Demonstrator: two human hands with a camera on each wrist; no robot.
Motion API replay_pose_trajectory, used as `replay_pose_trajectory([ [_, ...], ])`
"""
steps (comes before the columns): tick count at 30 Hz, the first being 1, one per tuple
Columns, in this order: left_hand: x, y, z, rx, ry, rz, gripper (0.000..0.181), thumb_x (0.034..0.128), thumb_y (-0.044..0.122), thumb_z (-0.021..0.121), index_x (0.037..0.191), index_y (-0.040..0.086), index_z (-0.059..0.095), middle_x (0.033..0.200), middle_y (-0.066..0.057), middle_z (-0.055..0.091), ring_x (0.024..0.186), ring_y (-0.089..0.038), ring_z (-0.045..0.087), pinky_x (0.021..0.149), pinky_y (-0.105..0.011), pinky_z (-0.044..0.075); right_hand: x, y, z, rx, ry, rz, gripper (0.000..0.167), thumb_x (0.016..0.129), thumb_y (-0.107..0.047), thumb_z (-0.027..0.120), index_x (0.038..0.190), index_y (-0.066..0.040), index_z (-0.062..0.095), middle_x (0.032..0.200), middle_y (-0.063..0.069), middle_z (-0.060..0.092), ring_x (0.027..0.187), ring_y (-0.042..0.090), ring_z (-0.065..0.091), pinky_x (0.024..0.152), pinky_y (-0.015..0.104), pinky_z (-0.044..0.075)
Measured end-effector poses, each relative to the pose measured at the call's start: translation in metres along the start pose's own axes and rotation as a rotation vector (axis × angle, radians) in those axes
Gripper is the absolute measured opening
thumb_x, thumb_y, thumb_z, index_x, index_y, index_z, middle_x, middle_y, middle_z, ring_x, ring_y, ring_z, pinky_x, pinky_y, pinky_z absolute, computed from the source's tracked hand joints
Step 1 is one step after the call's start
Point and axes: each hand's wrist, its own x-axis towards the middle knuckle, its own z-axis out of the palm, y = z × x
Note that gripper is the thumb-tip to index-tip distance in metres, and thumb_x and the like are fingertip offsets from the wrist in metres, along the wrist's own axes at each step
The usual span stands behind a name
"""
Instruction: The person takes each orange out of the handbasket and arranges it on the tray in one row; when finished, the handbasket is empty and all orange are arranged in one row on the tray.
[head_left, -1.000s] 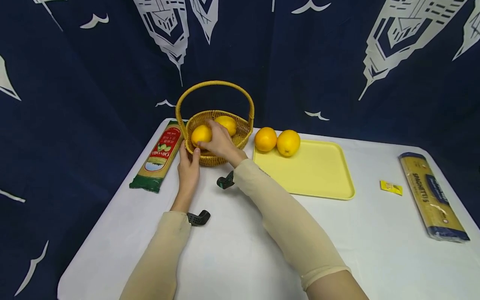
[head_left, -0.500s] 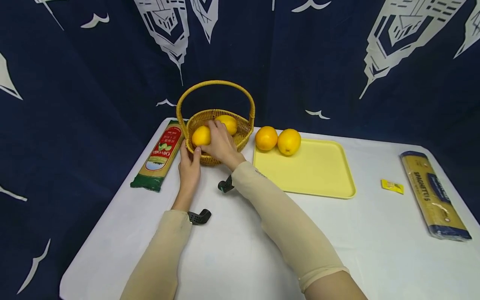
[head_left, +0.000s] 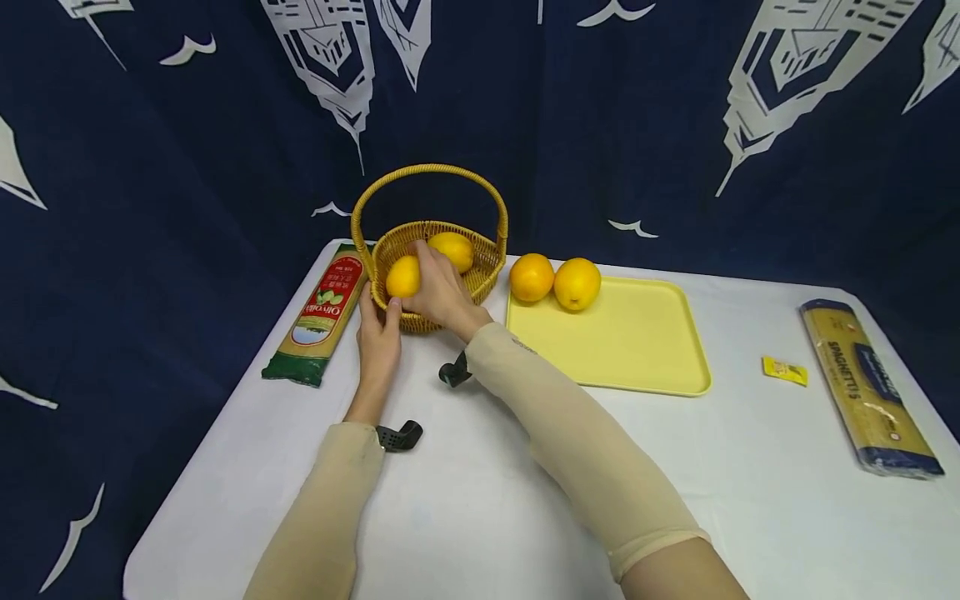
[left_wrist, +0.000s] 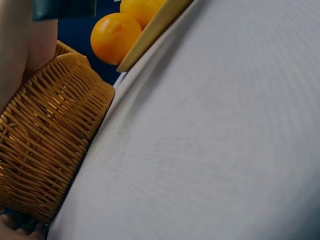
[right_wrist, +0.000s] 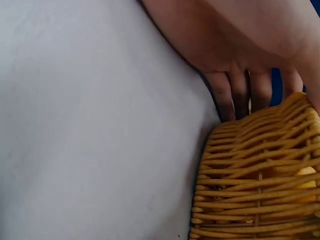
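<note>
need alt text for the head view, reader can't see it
A right hand grips one of two yellow-orange fruits inside a wicker basket that the left hand holds; two more fruits sit at the corner of a yellow tray.

Plain beige sleeves cover both forearms. The left sleeve ends at the wrist; the right sleeve has a band-like hem at its near end and, towards its far end, a small dark marking too small to read. A black, bent device dotted with small holes sits at the left wrist; another black device, partly hidden, shows at the right.
</note>
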Motion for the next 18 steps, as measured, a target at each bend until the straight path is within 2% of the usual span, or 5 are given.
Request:
replay_pose_trajectory([
  [4, -0.001, 0.0, 0.002, -0.006, -0.003, 0.002, 0.066, 0.1128, 0.039, 0.047, 0.169, 0.018, 0.021, 0.172, -0.007, 0.033, 0.156, -0.021, 0.036, 0.129, -0.038, 0.03, -0.004, 0.003, -0.007, 0.011, 0.016, -0.02, 0.084, 0.079, -0.031, 0.093, 0.146, -0.008, 0.047, 0.139, 0.012, 0.061, 0.127, 0.029, 0.06, 0.111, 0.041, 0.051],
  [9, -0.002, 0.0, 0.002, -0.003, -0.003, 0.007, 0.067, 0.1127, 0.041, 0.046, 0.169, 0.016, 0.02, 0.174, -0.007, 0.029, 0.158, -0.021, 0.032, 0.13, -0.039, 0.028, -0.011, 0.005, -0.02, 0.084, 0.064, -0.009, 0.082, 0.078, -0.024, 0.091, 0.146, -0.012, 0.047, 0.143, 0.009, 0.059, 0.131, 0.03, 0.056, 0.113, 0.045, 0.047],
  [13, -0.002, -0.001, 0.002, -0.001, -0.01, -0.002, 0.07, 0.1127, 0.042, 0.045, 0.17, 0.015, 0.016, 0.175, -0.006, 0.023, 0.16, -0.02, 0.026, 0.131, -0.039, 0.024, -0.021, 0.011, -0.033, 0.142, 0.106, -0.031, 0.082, 0.077, -0.025, 0.088, 0.147, -0.011, 0.048, 0.143, 0.007, 0.06, 0.128, 0.027, 0.057, 0.11, 0.045, 0.048],
  [18, -0.002, -0.001, 0.001, -0.008, -0.026, 0.016, 0.072, 0.1129, 0.045, 0.043, 0.172, 0.027, 0.005, 0.178, 0.002, 0.011, 0.162, -0.016, 0.018, 0.133, -0.038, 0.018, -0.034, 0.019, -0.052, 0.181, 0.163, -0.093, 0.079, 0.076, -0.024, 0.087, 0.144, -0.009, 0.051, 0.138, 0.007, 0.062, 0.12, 0.025, 0.061, 0.104, 0.043, 0.053],
])
